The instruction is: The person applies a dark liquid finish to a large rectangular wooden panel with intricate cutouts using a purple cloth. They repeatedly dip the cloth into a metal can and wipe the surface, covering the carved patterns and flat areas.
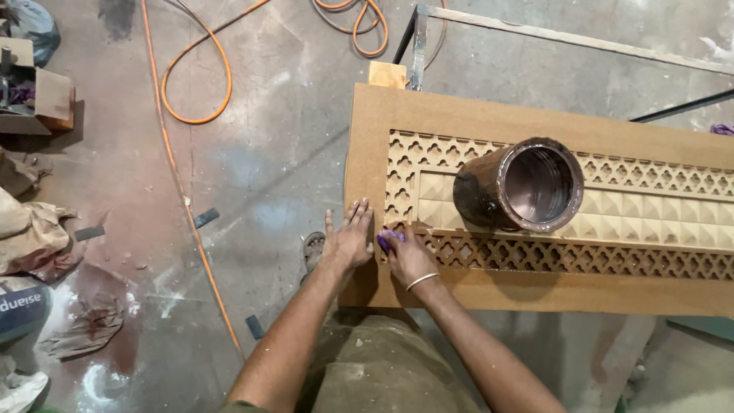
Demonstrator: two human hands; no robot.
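A long brown wooden panel [474, 115] with carved lattice strips lies across a metal stand. My left hand [348, 239] rests flat, fingers spread, on the panel's left end near its edge. Close beside it, my right hand [409, 256], with a thin bangle on the wrist, presses a small purple cloth [388, 240] against the lower lattice strip. A dark brown paint-stained tin can [520, 186], open and nearly empty, stands on the panel to the right of my hands.
An orange hose [191, 76] winds over the concrete floor at left. Crumpled paper and rags [34, 237] and a cardboard box [38, 92] sit at the far left. The metal stand frame [535, 32] runs behind the panel.
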